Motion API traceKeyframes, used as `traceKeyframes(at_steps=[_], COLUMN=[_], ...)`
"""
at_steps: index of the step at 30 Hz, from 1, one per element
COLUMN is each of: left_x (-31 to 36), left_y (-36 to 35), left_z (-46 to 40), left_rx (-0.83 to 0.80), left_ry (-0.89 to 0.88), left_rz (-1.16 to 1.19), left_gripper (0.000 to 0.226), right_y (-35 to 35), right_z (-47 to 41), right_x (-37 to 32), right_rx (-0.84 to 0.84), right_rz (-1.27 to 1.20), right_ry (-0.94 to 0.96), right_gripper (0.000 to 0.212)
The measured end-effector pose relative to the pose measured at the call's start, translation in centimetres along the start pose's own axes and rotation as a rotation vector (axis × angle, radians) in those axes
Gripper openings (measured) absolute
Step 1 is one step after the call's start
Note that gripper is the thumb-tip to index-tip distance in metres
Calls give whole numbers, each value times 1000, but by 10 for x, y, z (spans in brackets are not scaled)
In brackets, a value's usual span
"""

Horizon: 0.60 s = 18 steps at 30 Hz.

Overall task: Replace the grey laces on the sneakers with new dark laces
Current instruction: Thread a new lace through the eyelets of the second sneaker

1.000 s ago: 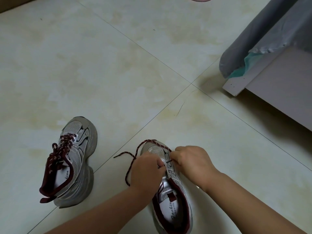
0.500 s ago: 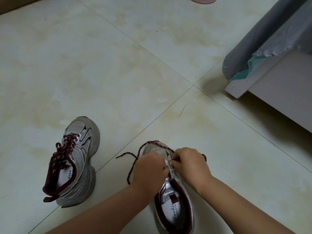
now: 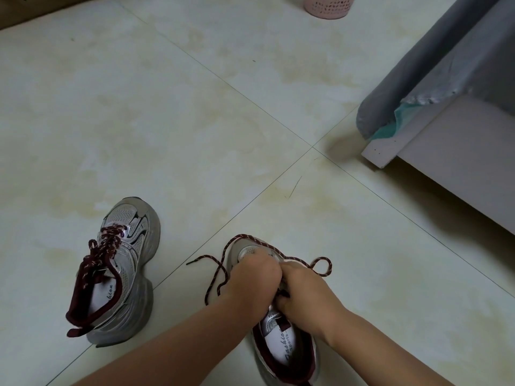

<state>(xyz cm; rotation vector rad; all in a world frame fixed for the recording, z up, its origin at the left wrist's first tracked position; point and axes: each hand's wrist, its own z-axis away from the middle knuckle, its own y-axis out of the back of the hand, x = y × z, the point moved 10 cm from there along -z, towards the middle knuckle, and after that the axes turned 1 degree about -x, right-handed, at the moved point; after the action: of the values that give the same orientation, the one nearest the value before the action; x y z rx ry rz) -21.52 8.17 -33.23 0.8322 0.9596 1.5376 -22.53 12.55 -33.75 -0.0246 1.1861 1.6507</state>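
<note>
Right, you had both hands down on the silver-grey mesh sneaker with maroon lining (image 3: 281, 338), which lay on the pale glossy tiled floor (image 3: 167, 121) with its toe pointing away from you and heel toward you. Your left hand (image 3: 252, 277) was curled over the forefoot, pinching the dark maroon speckled rope lace (image 3: 220, 270); your right hand (image 3: 303, 291) sat just beside it over the eyelet rows, fingers bent on the lace near the tongue. The exact eyelet was hidden. One loose end trailed off left, a small loop lay right of the toe. Both hands were equally near, so the next pull likely ran along the shoe's long axis, toward you. The second silver-grey sneaker already laced in maroon (image 3: 117, 271) stood well apart on the left. A grey fabric-covered bed corner (image 3: 434, 79) and a pink perforated bin (image 3: 328, 6) were farther off.
</note>
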Motion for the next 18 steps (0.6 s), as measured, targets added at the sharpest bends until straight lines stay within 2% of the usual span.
traceKeyframes(at_steps=[1, 3, 6, 9, 11, 12, 16, 18], left_x=[2, 11, 16, 10, 8, 5, -2, -1], left_y=[-7, -22, -20, -12, 15, 24, 13, 13], left_z=[-2, -10, -11, -8, -3, 2, 3, 5], left_rx=[-28, -99, -166, -141, 64, 101, 120, 27], left_ry=[-6, -64, -100, -116, -191, -222, -309, -315], left_rz=[-63, -102, -120, -92, -91, -115, -40, -15], left_gripper=[8, 26, 31, 31, 19, 21, 36, 28], right_y=[1, 3, 4, -1, -4, -5, -2, 0], right_z=[1, 2, 4, 5, 6, 6, 12, 15], right_x=[1, 2, 5, 11, 17, 20, 23, 22], right_rx=[11, 25, 46, 70, 86, 96, 171, 194], right_rz=[-19, -62, -90, -77, -118, -153, -275, -283], right_ry=[-5, -11, -36, -85, -150, -185, -273, -295], right_gripper=[26, 23, 23, 23, 23, 24, 27, 27])
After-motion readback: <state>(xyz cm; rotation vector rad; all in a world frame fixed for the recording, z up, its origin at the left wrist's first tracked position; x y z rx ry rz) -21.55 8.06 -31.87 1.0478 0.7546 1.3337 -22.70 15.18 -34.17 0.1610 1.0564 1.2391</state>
